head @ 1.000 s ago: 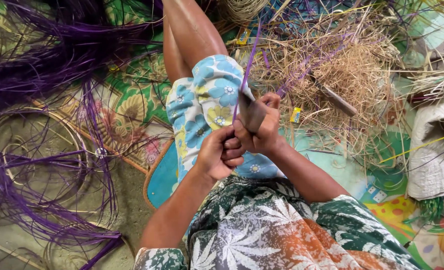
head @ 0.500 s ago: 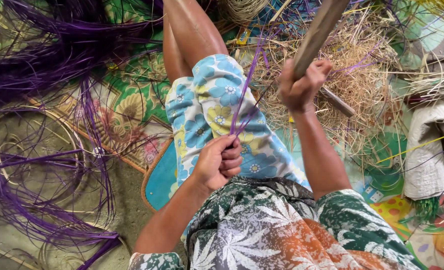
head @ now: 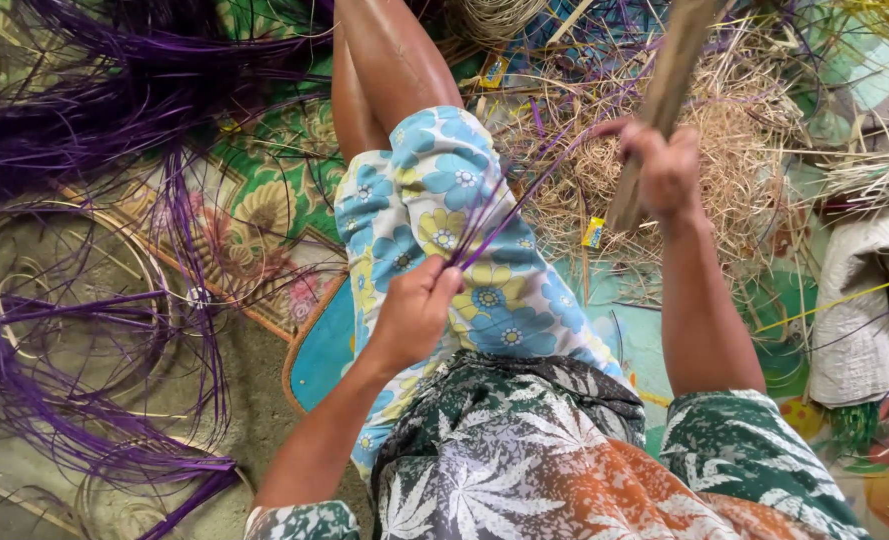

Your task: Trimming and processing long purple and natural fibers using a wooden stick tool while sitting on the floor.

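Head cam: L hand [head: 417,310] pinches purple strips [head: 510,215], R hand [head: 665,165] grips wooden stick [head: 665,90]

We pinch thin purple strips [head: 505,215] in our left hand [head: 417,308] over the flowered shorts [head: 445,230]; our right hand [head: 665,165] grips a wooden stick [head: 665,90] above pale straw [head: 735,150].

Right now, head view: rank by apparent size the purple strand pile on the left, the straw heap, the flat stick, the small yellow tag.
1. purple strand pile
2. straw heap
3. flat stick, held in the right hand; nearer the camera, so it may look oversized
4. small yellow tag
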